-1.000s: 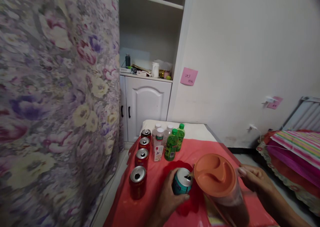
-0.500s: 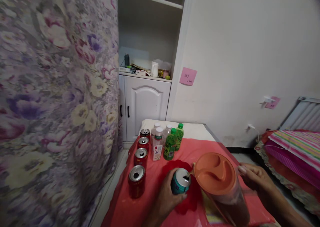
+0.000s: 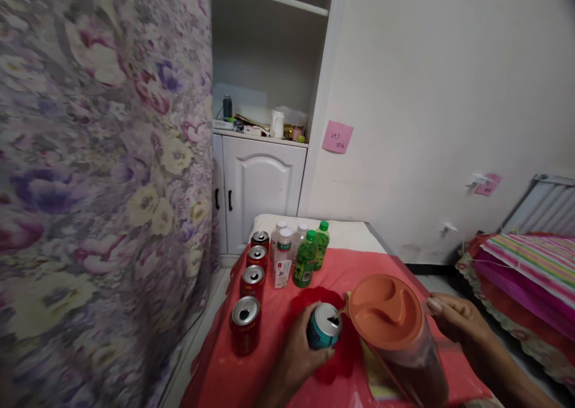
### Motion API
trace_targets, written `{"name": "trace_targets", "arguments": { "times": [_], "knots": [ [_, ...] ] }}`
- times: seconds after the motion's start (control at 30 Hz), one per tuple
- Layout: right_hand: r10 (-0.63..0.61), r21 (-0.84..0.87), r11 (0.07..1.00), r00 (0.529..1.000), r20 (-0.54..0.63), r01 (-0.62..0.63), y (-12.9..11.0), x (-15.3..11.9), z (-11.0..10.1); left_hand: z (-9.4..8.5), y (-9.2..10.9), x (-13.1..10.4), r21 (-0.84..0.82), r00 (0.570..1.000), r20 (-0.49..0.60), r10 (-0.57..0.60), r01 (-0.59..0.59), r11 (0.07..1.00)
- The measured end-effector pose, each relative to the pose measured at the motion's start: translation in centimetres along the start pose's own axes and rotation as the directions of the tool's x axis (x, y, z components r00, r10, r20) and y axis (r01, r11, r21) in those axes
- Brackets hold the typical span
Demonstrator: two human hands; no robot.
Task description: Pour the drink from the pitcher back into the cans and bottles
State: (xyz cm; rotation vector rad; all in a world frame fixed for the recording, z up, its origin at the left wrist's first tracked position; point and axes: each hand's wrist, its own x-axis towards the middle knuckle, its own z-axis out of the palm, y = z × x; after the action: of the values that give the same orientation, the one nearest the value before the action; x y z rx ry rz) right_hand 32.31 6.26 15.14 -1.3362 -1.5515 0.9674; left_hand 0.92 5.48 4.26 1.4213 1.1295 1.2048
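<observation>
My left hand [image 3: 302, 349] is wrapped round a teal drink can [image 3: 324, 330] with an open top, above a red scalloped plate [image 3: 332, 369]. A clear pitcher [image 3: 420, 369] with an orange lid [image 3: 385, 312] and dark liquid inside leans toward the can, its spout at the can's opening. My right hand [image 3: 453, 315] is closed at the pitcher's right side, around its handle, which is mostly hidden by the fingers. Red drink cans [image 3: 245, 330] stand in a row to the left.
Green bottles [image 3: 306, 261], white-capped bottles [image 3: 283, 249] and a small white carton [image 3: 283, 274] stand behind the plate. A yellow striped cloth [image 3: 381, 381] lies under the pitcher. The table has a red cover [image 3: 359, 264]; a floral curtain [image 3: 108, 186] hangs at left.
Hardly anything differs. Both hands, the can and the tilted pitcher keep their places; the whole view has shifted very slightly.
</observation>
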Motion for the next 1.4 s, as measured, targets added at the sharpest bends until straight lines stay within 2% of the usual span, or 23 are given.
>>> {"name": "trace_targets", "arguments": {
  "times": [0.47, 0.77, 1.07, 1.23, 1.4],
  "knots": [
    [-0.015, -0.026, 1.000, 1.000, 0.004, 0.015, -0.3, -0.1, -0.1, -0.1, 0.1, -0.1, -0.017, 1.000, 0.015, -0.015, 0.015, 1.000],
    [-0.016, 0.004, 1.000, 1.000, -0.022, 0.016, -1.3, -0.6, 0.5, -0.2, 0.2, -0.1, -0.009, 1.000, 0.029, -0.005, 0.005, 1.000],
    [-0.017, -0.032, 0.999, 1.000, 0.000, 0.017, -0.5, -0.2, 0.2, -0.1, 0.6, -0.2, -0.006, 1.000, 0.021, -0.016, 0.017, 1.000],
    [-0.030, -0.021, 0.999, 0.999, -0.016, 0.030, -0.9, -0.2, 0.3, -0.2, 0.5, -0.2, -0.013, 1.000, 0.017, 0.006, -0.006, 1.000],
    [-0.021, -0.038, 0.999, 1.000, -0.017, 0.020, -1.1, -0.3, 0.2, -0.2, 0.7, -0.2, 0.008, 1.000, 0.010, -0.020, 0.019, 1.000]
  ]
}}
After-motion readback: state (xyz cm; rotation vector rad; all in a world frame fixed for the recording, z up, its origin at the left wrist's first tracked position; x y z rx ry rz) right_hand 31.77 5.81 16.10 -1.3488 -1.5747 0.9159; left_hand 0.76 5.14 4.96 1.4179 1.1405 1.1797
